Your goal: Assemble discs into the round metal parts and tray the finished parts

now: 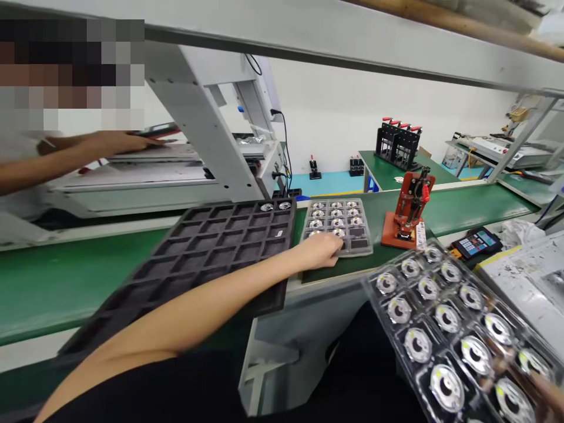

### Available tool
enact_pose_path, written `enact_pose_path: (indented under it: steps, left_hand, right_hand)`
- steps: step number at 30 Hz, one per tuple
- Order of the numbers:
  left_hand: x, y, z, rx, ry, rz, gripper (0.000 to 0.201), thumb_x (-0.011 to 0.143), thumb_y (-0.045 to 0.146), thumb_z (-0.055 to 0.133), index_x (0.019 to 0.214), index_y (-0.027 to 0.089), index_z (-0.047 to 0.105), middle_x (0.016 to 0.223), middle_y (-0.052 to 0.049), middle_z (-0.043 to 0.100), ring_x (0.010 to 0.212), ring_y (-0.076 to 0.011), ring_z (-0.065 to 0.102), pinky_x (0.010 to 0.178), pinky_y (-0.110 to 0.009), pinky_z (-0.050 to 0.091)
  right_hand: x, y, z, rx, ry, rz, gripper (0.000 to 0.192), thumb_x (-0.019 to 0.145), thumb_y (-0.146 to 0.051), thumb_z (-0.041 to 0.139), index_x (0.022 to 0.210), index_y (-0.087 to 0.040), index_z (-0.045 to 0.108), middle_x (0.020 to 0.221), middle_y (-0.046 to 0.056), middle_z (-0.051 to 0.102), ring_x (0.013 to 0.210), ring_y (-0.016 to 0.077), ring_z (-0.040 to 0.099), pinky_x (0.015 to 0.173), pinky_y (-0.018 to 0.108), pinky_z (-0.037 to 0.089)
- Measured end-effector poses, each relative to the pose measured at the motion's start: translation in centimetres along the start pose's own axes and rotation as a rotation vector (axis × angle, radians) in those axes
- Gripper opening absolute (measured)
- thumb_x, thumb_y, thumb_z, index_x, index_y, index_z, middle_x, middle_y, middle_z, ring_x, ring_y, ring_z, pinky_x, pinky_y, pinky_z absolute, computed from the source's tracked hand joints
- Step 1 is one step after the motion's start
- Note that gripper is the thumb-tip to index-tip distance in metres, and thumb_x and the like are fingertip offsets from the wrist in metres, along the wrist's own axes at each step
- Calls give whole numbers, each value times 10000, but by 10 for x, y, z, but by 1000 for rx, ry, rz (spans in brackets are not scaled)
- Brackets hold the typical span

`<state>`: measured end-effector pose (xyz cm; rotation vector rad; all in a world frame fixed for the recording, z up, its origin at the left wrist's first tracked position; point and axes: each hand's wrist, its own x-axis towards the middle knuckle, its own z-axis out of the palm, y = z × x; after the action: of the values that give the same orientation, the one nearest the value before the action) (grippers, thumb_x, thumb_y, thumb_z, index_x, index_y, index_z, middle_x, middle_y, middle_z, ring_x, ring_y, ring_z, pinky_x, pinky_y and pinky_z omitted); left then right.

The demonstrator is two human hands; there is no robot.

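My left hand [319, 249] reaches across to a small grey tray [361, 244] of round metal parts on the green belt, fingers curled at the tray's near edge over one part; whether it grips the part is hidden. My right hand [550, 393] shows only at the lower right corner, holding a clear blister tray [458, 329] filled with several round silver parts with dark centres. A large black compartment tray [207, 252] lies left of my left arm, nearly bare except for two parts at its far right corner.
An orange-red toggle press [408, 214] stands right of the grey tray. A calculator [478, 242] lies behind the blister tray. Another person's hand [110, 142] works at a white machine [211, 141] across the green conveyor belt [66, 282]. Black fixtures [396, 144] stand on a far table.
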<state>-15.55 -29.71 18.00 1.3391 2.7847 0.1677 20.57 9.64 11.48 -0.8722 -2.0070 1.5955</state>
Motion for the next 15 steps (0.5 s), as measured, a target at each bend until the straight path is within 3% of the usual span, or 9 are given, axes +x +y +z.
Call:
enact_pose_path:
  steps: [2,4,8,12,15]
  left_hand:
    - [14,-11,-25,-2,54,-15,76,790,168,705,840,207,663,941,-89,735,893,-270,679,782,-316,486]
    - [31,-25,-54,-6,133,-40,85,828,214,676,910,194,674,990,-92,731,934,-269,664,809,-311,477]
    - [64,-47,-98,-19,238,-64,169,846,262,654,977,160,686,1011,-95,724,913,-255,642,799,-301,456]
    - [74,-46,-104,-21,252,-37,140,843,250,655,943,158,687,958,-88,712,886,-252,634,784,-305,446]
    - [63,-37,-89,-26,240,-10,82,869,239,647,911,172,667,931,-85,699,880,-254,631,791,-317,453]
  right_hand:
    - [-4,-15,31,212,-126,127,442,904,-644,673,970,-250,864,1118,191,825,1141,445,777,1032,649,576]
    - [-4,-38,77,498,-327,302,494,823,-624,749,1027,-187,856,1015,192,842,1101,475,784,1010,693,577]
    - [5,-81,191,782,-553,348,387,821,-477,849,1063,-177,825,1055,129,843,1033,397,809,919,576,645]
    - [16,-91,290,866,-608,363,332,824,-421,886,1021,-178,774,1000,92,836,938,310,813,896,495,668]
    - [24,-85,333,862,-622,406,327,866,-469,862,989,-203,714,939,53,830,877,242,810,961,469,657]
